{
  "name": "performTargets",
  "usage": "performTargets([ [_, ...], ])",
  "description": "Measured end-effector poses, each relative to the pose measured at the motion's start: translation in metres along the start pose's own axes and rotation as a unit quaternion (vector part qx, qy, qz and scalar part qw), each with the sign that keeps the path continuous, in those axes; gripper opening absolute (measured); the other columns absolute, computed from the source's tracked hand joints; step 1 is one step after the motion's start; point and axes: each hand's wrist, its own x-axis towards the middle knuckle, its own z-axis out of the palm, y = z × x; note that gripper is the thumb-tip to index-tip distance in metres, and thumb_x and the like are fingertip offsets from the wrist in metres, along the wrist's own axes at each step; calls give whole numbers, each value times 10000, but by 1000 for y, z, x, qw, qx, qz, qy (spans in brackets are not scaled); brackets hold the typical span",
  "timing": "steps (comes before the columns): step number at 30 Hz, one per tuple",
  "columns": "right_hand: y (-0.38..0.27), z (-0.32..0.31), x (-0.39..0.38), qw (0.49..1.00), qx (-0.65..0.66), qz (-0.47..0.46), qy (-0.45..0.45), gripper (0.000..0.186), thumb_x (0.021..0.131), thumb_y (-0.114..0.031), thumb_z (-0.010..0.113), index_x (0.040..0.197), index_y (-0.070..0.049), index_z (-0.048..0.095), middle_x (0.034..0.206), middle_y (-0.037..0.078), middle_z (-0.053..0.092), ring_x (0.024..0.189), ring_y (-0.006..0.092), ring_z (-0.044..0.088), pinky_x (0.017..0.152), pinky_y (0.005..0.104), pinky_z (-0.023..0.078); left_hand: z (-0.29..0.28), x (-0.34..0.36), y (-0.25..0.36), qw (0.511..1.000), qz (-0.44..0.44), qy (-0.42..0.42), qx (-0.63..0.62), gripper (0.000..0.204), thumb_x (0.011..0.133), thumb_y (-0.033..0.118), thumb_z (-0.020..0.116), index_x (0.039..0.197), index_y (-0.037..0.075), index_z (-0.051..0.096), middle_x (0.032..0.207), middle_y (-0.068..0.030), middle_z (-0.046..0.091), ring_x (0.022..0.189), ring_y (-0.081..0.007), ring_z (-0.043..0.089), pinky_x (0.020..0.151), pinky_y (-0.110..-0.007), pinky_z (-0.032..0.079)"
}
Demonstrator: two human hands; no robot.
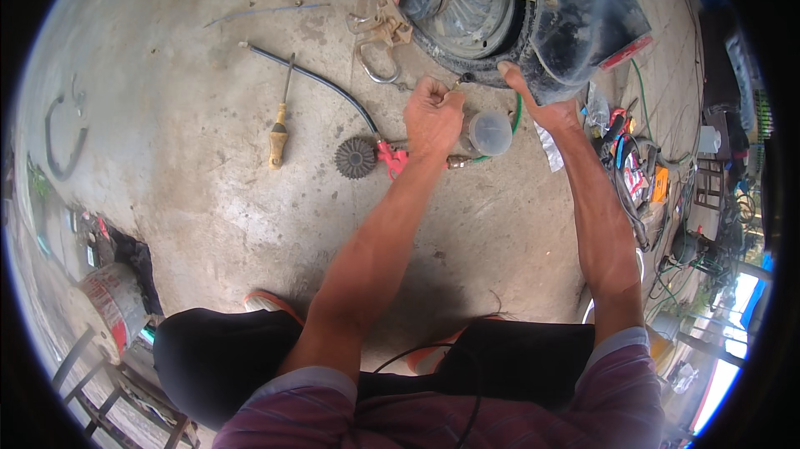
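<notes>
My left hand (433,116) pinches a small metal piece (461,81), hard to make out, just below a black tyre (454,49) with a grey wheel rim (457,16). My right hand (546,103) grips the tyre's lower right, thumb up on it, fingers partly hidden, beside a dark mudguard (575,20). A clear plastic jar (487,132) stands between my hands. Left of my left hand lie a red air gun (392,162) with a black hose (308,74) and a round ribbed dark part (357,157).
A yellow-handled screwdriver (278,132), thin rod (267,10) and rusty bracket with a chrome hook (379,41) lie on the concrete floor (225,207). Tools and hoses (633,174) clutter the right. A worn bucket (117,307) and metal frame (100,391) are lower left.
</notes>
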Motion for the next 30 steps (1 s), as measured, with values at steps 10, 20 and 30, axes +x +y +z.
performTargets([
  [10,2,-4,-1,995,-47,49,-73,566,906,-397,818,1347,-74,668,1314,96,698,1223,270,617,1087,402,470,-60,18,28,902,154,-50,401,145,849,170,698,915,42,688,936,-202,753,905,-413,720,827,-458,567],
  [20,-4,-3,1,992,-88,34,-81,558,921,-436,798,1362,-112,688,1376,90,707,1281,296,633,1115,419,476,-100,45,18,903,146,-86,396,215,889,162,672,1060,71,765,979,-169,769,934,-330,752,855,-391,578],
  [30,-7,-2,-1,996,-12,52,-72,528,906,-417,817,1323,-113,707,1333,73,728,1243,284,648,1105,426,476,-94,42,-1,872,113,-50,473,260,907,204,658,1107,90,778,1033,-200,772,1035,-386,744,908,-443,580],
])
